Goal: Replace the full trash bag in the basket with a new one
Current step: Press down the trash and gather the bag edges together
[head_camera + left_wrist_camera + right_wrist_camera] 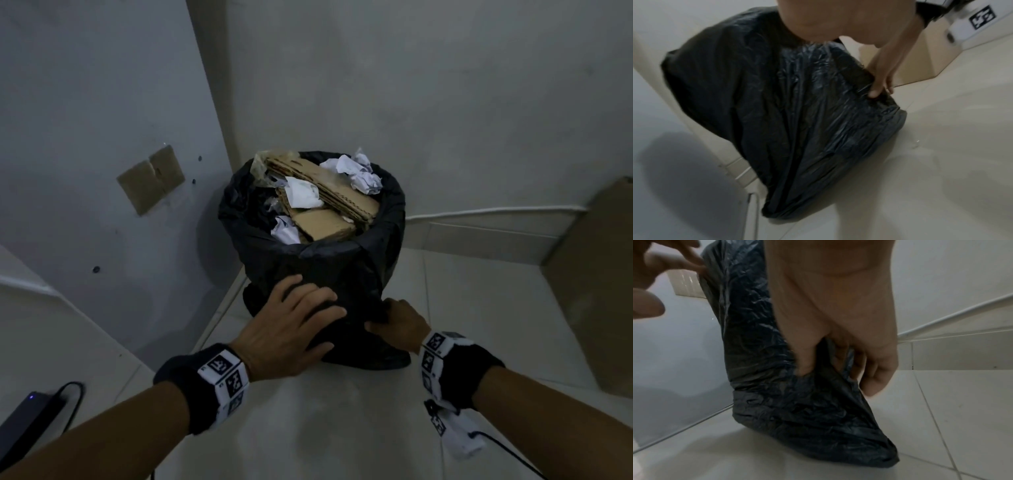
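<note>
A black trash bag (329,267) lines the basket and is folded far down over its outside, hiding the basket itself. It is heaped with cardboard pieces (325,195) and crumpled white paper (363,171). My left hand (305,315) lies on the near side of the bag with its fingers spread and straight. My right hand (390,317) is low at the bag's right side and pinches a fold of the plastic between thumb and fingers (807,363). The left wrist view shows the same pinch (878,87) on the bag's (797,113) lower hem.
The basket stands in a wall corner on pale floor tiles (479,308). A large cardboard box (596,291) leans at the right. A cardboard patch (150,181) is stuck on the left wall. A black device with a cable (27,421) lies at the lower left.
</note>
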### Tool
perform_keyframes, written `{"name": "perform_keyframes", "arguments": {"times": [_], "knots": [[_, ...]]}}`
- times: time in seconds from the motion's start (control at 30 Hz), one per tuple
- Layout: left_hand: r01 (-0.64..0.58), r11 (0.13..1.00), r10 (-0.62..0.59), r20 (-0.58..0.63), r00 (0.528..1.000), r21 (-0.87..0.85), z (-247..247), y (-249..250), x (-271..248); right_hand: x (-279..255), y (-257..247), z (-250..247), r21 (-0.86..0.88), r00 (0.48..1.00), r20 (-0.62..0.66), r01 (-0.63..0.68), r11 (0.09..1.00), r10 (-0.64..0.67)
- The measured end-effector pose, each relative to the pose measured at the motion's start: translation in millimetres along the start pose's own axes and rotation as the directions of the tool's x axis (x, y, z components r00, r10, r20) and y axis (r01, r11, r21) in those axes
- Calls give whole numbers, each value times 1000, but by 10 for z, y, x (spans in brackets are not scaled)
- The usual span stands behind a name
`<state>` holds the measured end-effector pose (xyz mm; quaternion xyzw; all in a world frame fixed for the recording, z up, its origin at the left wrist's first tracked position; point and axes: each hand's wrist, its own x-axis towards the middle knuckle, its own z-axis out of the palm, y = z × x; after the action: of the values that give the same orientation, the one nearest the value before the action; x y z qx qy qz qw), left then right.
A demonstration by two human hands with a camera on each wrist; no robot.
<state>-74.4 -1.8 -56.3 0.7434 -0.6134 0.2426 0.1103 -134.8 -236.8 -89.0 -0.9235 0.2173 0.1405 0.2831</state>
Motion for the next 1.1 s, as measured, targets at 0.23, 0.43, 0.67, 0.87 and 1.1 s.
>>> {"name": "perform_keyframes", "arguments": {"times": [0.23,0.43,0.67,0.87,1.1], "knots": [[48,999,-53,364,930,22,86,131,35,-213,-141,-256,252,955,284,14,968,-87],[172,985,-140,488,862,-21,204,202,107,-572,-158,-652,603,981,151,5,798,-121],[391,860,-313,264,912,-328,215,292,272,-600,-31,-795,646,985,81,64,760,-152],[497,760,-405,293,866,-419,-67,201,207,-532,122,-445,315,904,-414,251,915,-106],[550,590,-568,179,803,-591,-450,69,266,-868,-433,50,7,606,-577,674,739,-548]]}}
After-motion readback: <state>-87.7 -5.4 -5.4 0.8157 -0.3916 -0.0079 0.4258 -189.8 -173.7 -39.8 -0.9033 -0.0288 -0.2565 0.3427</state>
